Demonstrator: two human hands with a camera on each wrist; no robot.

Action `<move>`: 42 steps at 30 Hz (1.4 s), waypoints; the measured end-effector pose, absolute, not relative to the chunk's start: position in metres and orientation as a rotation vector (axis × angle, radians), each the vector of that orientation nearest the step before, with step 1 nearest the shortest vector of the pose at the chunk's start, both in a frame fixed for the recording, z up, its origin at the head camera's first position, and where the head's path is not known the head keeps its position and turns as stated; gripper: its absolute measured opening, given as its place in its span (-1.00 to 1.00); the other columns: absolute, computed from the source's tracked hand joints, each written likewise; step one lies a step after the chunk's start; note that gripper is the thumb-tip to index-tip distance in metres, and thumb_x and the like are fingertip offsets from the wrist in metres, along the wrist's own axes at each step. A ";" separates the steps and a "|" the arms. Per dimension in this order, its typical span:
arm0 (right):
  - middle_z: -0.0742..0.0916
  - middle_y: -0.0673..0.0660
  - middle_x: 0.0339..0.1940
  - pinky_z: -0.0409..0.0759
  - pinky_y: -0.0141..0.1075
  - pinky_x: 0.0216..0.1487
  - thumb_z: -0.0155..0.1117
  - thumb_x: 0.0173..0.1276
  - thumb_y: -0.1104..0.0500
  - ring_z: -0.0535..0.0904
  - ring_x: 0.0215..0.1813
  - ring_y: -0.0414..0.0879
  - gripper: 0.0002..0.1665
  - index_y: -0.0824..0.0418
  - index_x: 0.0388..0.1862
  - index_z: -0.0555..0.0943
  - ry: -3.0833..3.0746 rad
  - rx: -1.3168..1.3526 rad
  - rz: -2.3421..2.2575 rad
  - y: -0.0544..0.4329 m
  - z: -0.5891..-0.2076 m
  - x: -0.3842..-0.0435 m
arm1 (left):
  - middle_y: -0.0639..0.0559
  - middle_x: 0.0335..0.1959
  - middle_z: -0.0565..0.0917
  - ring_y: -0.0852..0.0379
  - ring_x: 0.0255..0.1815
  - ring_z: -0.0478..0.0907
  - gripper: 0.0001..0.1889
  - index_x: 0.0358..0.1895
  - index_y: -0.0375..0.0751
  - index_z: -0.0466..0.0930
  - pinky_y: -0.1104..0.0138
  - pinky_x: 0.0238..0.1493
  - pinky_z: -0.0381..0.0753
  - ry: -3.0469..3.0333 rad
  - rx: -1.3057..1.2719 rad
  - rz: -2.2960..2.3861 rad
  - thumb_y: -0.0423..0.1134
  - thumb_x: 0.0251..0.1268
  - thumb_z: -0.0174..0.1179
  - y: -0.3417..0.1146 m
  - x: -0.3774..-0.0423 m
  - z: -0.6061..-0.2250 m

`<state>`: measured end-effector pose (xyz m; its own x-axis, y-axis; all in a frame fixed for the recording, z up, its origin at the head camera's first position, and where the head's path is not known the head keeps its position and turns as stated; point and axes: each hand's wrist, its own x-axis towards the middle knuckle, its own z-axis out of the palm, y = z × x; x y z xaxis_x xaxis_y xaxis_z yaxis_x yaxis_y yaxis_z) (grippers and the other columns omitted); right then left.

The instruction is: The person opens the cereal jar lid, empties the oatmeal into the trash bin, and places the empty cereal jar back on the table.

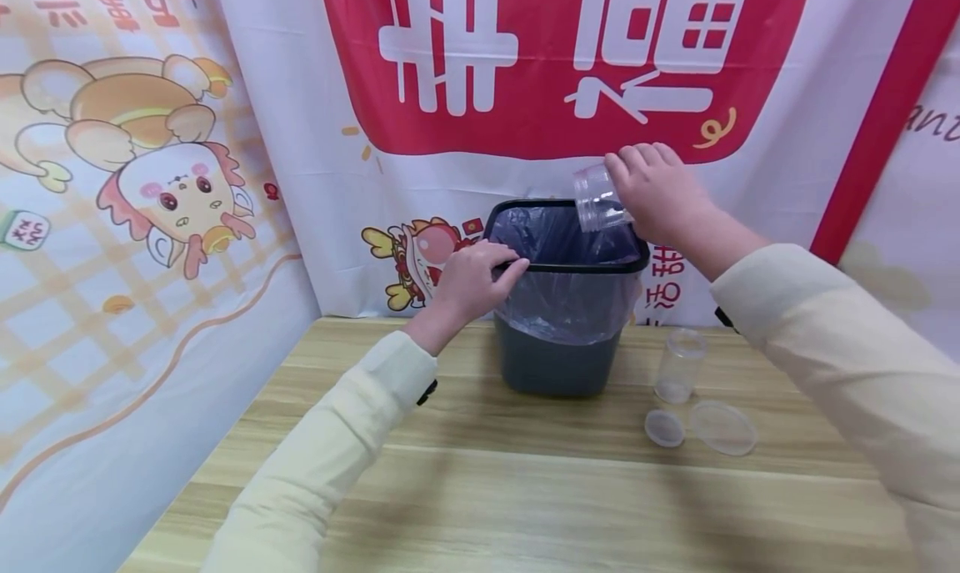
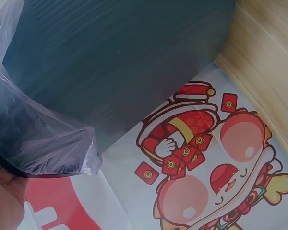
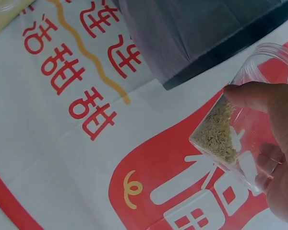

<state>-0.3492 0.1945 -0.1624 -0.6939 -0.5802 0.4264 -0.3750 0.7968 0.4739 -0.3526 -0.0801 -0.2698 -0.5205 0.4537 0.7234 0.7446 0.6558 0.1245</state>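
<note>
A dark grey trash bin (image 1: 555, 364) with a black rim and a translucent liner bag (image 1: 573, 306) stands on the table. My left hand (image 1: 476, 281) grips the rim at its left side; in the left wrist view only part of that hand (image 2: 5, 199) shows beside the liner. Over the bin's right side, my right hand (image 1: 660, 189) holds a clear plastic jar (image 1: 596, 198), tilted with its mouth toward the bin. Pale brown, flaky grains (image 3: 218, 134) lie against the base and side of the jar in the right wrist view.
Right of the bin, another clear jar (image 1: 678, 369) stands on the wooden table (image 1: 480, 498). In front of it lie a small round lid (image 1: 664, 429) and a larger translucent lid (image 1: 723, 429). A printed cloth (image 1: 285, 98) hangs close behind the bin.
</note>
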 end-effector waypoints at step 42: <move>0.42 0.40 0.31 0.10 0.08 0.43 0.68 -0.28 0.29 0.26 0.35 0.31 0.21 0.30 0.42 0.27 -2.145 0.762 -1.048 0.183 -0.187 -0.353 | 0.01 -0.20 0.74 0.12 -0.26 0.59 -0.71 -0.10 -0.15 0.75 0.35 -0.21 0.60 -2.221 -0.916 -0.552 -0.05 0.39 0.15 -0.080 -0.352 -0.269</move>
